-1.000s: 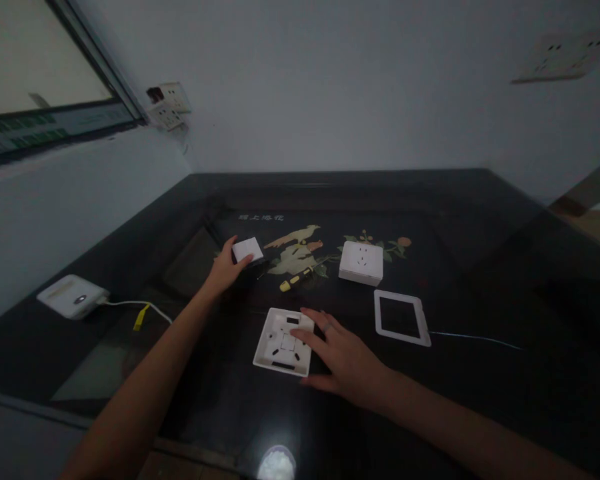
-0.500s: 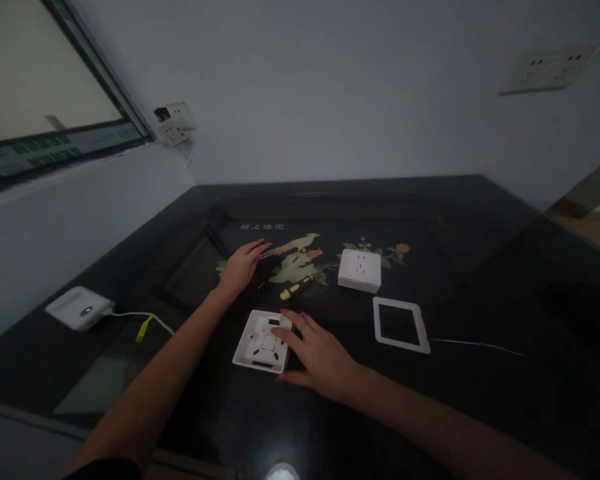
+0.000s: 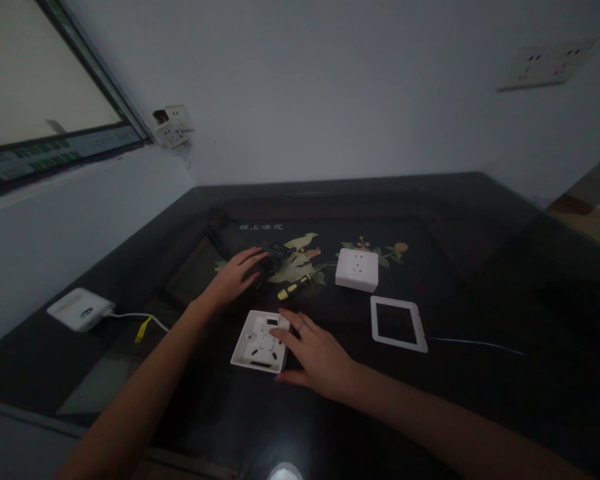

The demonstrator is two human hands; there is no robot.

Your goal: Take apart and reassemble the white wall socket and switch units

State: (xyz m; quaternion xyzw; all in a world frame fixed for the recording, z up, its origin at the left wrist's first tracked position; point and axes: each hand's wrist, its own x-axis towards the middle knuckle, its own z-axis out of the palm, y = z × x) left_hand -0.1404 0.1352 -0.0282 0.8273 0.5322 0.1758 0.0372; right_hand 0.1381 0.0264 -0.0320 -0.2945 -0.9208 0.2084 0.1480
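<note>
My right hand [image 3: 316,355] lies with fingers spread on the right edge of a white open back box [image 3: 259,341] on the dark glass table [image 3: 480,280]. My left hand [image 3: 235,275] reaches further back, its fingertips on a small dark part [image 3: 277,255] lying on the table. A yellow-handled screwdriver [image 3: 293,287] lies between the two hands. A white socket face [image 3: 357,269] sits to the right of it, and a white square frame [image 3: 398,323] lies nearer, right of my right hand.
A white box with a cable and a yellow tag [image 3: 80,309] sits at the table's left edge. Wall sockets [image 3: 172,123] hang in the corner and another wall socket plate [image 3: 548,64] at upper right. Walls bound the table at the back and left.
My left hand has turned the small white-faced piece over, so its dark side shows. The back box and my right hand sit slightly further left in view.
</note>
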